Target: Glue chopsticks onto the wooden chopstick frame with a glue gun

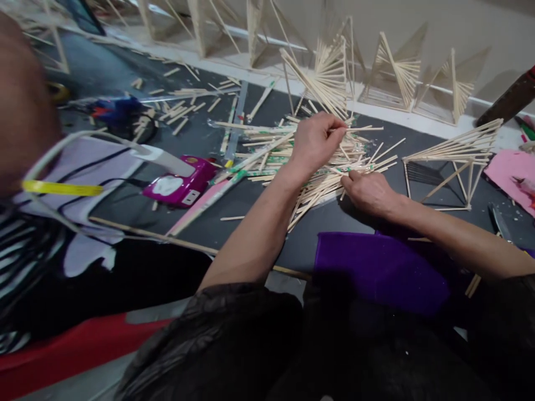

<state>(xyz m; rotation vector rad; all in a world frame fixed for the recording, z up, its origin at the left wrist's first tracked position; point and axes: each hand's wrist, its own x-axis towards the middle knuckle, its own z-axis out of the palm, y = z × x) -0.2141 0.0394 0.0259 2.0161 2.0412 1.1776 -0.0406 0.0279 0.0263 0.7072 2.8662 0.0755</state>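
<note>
Many thin wooden sticks lie in a loose pile on the dark table, some among clear wrappers with green print. Over the back of the pile is my left hand, its thumb and fingertips pinched together at a thin stick that points right. My right hand rests at the pile's right front side, fingers closed among the stick ends; what it grips, if anything, is hidden. To the right of it stands a frame built of sticks, with a fanned top.
Along the wall stand several stick structures. A magenta device sits left of the pile, near a blue tool. Purple cloth hangs over the front edge. Another person's arm is at far left; a brown cylinder leans far right.
</note>
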